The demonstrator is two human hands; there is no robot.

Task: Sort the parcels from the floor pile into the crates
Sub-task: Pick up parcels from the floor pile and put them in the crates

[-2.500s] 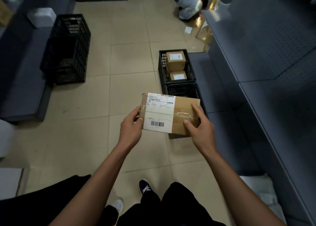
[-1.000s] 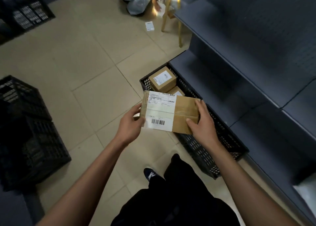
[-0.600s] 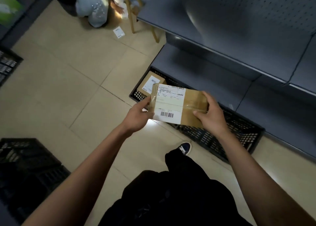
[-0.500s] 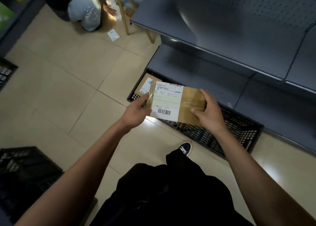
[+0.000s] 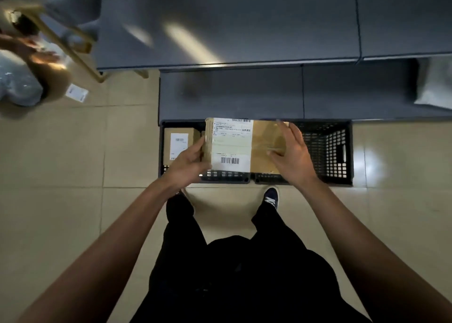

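Grey shelving [image 5: 244,29] beside tiled floor [image 5: 61,163]

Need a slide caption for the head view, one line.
Both hands, left and right, hold a labelled parcel above two black crates.

The parcel [image 5: 245,145] and both hands cover the middle of the crates [image 5: 327,151], so the join between them and whatever lies beneath cannot be seen, and the box [image 5: 179,142] in the left crate shows only in part. The label [image 5: 232,144] print is too small to read. At the top left a second person [image 5: 22,51] is blurred and cut by the edge
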